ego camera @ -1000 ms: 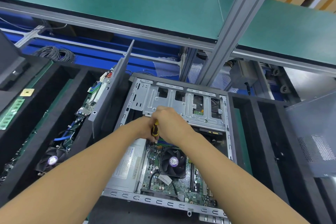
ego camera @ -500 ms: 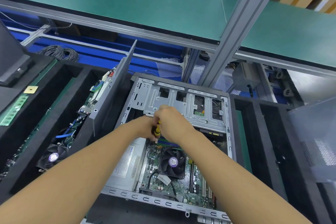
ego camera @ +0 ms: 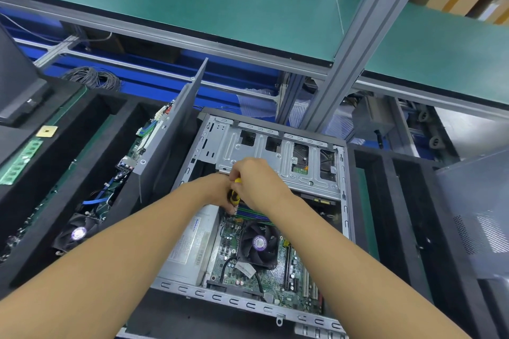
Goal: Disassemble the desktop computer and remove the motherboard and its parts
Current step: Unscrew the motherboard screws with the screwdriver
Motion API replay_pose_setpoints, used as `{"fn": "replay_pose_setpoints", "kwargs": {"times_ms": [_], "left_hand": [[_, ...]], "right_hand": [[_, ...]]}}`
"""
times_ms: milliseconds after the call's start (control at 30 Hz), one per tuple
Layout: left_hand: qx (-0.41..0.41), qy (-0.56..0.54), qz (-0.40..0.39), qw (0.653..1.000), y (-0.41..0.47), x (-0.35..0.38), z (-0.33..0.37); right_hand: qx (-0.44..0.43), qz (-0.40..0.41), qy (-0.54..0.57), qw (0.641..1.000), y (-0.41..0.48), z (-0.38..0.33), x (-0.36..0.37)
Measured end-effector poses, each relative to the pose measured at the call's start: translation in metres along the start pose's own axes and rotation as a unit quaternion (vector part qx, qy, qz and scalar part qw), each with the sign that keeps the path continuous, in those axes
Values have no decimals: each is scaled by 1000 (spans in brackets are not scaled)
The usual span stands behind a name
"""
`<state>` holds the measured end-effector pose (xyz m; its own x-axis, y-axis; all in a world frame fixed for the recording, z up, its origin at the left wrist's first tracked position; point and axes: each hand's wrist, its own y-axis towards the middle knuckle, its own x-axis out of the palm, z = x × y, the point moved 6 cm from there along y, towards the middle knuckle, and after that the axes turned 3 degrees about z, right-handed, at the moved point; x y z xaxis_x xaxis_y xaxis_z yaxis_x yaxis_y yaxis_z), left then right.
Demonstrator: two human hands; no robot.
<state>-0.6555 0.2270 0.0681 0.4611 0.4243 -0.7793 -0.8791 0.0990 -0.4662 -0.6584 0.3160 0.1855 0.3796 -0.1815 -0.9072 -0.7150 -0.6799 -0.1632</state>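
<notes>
An open desktop case (ego camera: 341,228) lies on its side in front of me. Inside it sits the green motherboard (ego camera: 239,278) with a black CPU fan (ego camera: 259,243) and several memory sticks (ego camera: 252,213). A silver power supply (ego camera: 190,245) fills the case's left part, and a metal drive cage (ego camera: 275,157) its far part. Both hands meet over the board's far-left corner. My right hand (ego camera: 260,183) grips a yellow-and-black screwdriver (ego camera: 234,195) from above. My left hand (ego camera: 216,192) holds the tool lower down; its tip is hidden.
Black foam trays flank the case. The left tray (ego camera: 41,181) holds another motherboard with a fan (ego camera: 77,232); a green memory stick (ego camera: 20,162) and a CPU chip (ego camera: 46,131) lie farther left. A grey side panel (ego camera: 170,129) stands upright beside the case. An aluminium post (ego camera: 349,44) rises behind.
Both hands stay on the screwdriver at the same spot. Only the view has shifted slightly.
</notes>
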Motion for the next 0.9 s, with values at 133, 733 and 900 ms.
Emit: {"fn": "replay_pose_setpoints", "kwargs": {"times_ms": [133, 733, 900], "left_hand": [[5, -6, 5, 1000, 0, -2, -1], [-18, -8, 3, 1000, 0, 0, 0], [-23, -14, -10, 1000, 1, 3, 0]], "right_hand": [[-17, -34, 15, 999, -1, -2, 2], [-24, -36, -12, 999, -3, -2, 3], [6, 20, -27, 999, -4, 2, 1]]}}
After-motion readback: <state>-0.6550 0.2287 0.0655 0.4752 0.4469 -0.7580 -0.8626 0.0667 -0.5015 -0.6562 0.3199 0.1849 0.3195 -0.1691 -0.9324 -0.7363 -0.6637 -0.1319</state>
